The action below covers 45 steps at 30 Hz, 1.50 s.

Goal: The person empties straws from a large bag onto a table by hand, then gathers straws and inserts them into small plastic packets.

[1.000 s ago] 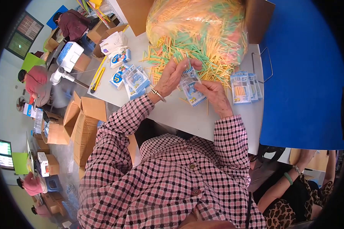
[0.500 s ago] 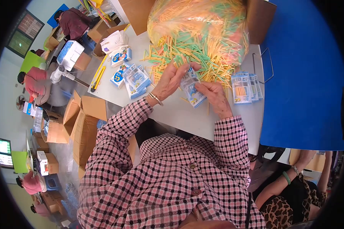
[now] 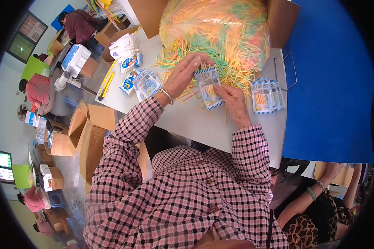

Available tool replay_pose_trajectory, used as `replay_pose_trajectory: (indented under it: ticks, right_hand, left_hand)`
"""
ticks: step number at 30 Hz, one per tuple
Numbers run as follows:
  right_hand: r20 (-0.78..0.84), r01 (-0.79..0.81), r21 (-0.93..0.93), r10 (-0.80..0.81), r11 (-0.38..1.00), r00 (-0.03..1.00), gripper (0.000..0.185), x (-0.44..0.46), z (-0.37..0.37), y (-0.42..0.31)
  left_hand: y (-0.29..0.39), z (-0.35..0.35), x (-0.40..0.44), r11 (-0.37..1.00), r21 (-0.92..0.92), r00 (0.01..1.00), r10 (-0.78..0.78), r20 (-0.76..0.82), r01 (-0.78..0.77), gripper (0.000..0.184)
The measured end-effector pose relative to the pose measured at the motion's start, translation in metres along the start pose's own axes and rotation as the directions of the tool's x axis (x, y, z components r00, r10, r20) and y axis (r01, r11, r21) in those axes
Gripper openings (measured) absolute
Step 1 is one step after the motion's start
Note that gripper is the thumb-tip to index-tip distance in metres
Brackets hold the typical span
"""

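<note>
A clear packet with blue-striped ends [image 3: 208, 85] is tilted over the white table, with thin sticks inside its window. My right hand [image 3: 235, 103] pinches the packet's right side between thumb and fingers. My left hand [image 3: 184, 74] is closed at the packet's upper end around a small bunch of thin coloured sticks [image 3: 204, 65], whose ends stand at the opening. Its fingertips are partly hidden, so how far the sticks reach inside is unclear. Just beyond lies a loose heap of yellow, green and pink sticks [image 3: 228, 58].
A large clear bag of sticks [image 3: 216, 20] leans between cardboard flaps. Filled packets [image 3: 262, 97] lie at right, more packets [image 3: 147, 83] at left, near small blue-white boxes [image 3: 131, 62] and a yellow cutter [image 3: 107, 85]. A blue surface [image 3: 328, 91] adjoins the table; co-workers sit around.
My left hand has lowered the bunch of sticks into the packet's mouth, and its fingers have straightened somewhat. The packet has turned more upright and shows sticks in its window.
</note>
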State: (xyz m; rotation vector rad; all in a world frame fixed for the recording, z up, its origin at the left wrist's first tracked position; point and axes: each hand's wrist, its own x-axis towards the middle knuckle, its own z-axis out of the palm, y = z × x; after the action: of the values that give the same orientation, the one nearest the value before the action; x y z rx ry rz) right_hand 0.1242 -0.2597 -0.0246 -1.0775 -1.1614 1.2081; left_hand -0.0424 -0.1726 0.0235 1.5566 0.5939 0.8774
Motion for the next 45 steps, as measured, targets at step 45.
replay_pose_trajectory:
  ticks: [45]
  right_hand:
    - [0.028, -0.096, 0.217, 0.092, 0.971, 0.995, 0.024, -0.005, -0.001, -0.01]
  left_hand:
    - [0.002, 0.018, -0.011, 0.994, -0.024, 0.981, -0.105, 0.164, 0.11, 0.04]
